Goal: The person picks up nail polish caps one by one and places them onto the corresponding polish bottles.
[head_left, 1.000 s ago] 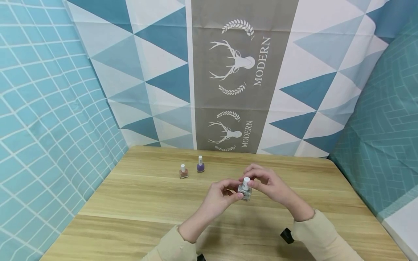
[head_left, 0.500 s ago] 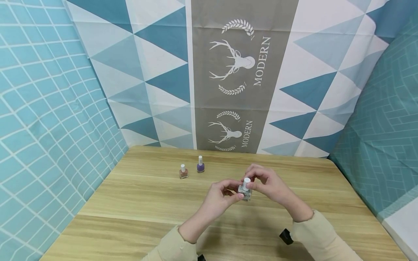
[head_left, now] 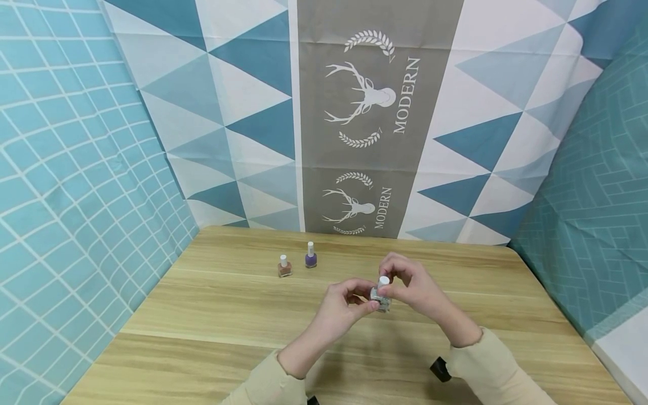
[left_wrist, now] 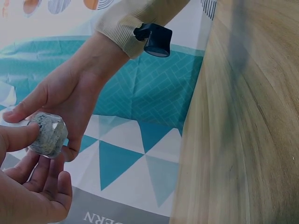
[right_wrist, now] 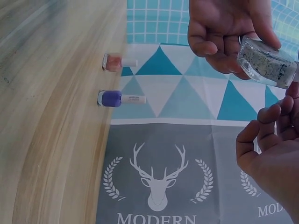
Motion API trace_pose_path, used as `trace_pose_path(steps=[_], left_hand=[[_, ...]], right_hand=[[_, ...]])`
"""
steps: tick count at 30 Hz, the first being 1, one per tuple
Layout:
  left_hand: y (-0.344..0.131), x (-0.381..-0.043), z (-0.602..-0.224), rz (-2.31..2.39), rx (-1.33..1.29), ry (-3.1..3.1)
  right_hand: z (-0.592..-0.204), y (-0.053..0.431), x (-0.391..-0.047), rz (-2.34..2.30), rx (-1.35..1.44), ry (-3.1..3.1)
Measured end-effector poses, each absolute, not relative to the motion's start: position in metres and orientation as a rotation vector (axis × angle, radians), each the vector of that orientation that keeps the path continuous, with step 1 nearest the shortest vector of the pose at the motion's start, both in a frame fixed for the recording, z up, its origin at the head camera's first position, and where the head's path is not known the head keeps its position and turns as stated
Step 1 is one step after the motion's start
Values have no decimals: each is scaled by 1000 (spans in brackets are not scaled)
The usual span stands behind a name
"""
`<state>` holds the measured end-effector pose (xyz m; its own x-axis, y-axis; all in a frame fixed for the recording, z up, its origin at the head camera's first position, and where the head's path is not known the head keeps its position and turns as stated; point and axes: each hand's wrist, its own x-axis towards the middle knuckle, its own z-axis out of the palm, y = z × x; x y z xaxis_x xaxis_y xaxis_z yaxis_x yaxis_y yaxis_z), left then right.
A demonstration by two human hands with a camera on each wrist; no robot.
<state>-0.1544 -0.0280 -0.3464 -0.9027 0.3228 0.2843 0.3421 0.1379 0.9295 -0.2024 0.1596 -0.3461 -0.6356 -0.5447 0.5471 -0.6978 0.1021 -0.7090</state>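
Observation:
A clear glass nail polish bottle (head_left: 382, 304) with speckled white-and-dark polish is held up over the table. My left hand (head_left: 340, 306) grips its glass body between thumb and fingers. The white cap (head_left: 384, 280) points up, pinched between the thumb and fingers of my right hand (head_left: 416, 288). In the left wrist view the bottle's flat base (left_wrist: 49, 136) faces the camera, hiding the cap. The right wrist view shows the speckled glass body (right_wrist: 267, 64) from the side, its cap mostly cut off by the frame edge.
Two more nail polish bottles stand upright toward the back of the wooden table (head_left: 228, 309): a brownish-pink one (head_left: 285, 269) and a purple one (head_left: 311, 260) to its right. Patterned cloth (head_left: 243, 112) hangs behind the table, with tile-print cloth at both sides.
My right hand has turned and shifted slightly left at the cap, its thumb moving across the front of it. My left hand and the bottle have stayed nearly in place.

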Motion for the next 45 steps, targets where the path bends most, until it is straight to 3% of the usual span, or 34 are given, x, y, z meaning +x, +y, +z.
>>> trace_pose_path(steps=[13, 26, 45], left_hand=[[-28, -169, -371, -1940, -695, -2329], [-30, -151, -344, -1921, -680, -2363], [-29, -169, -373, -1927, -692, -2327]], right_hand=[[-346, 162, -201, 1508, 1236, -2325], [-343, 163, -198, 1648, 1521, -2174], [-343, 163, -199, 1597, 1268, -2250]])
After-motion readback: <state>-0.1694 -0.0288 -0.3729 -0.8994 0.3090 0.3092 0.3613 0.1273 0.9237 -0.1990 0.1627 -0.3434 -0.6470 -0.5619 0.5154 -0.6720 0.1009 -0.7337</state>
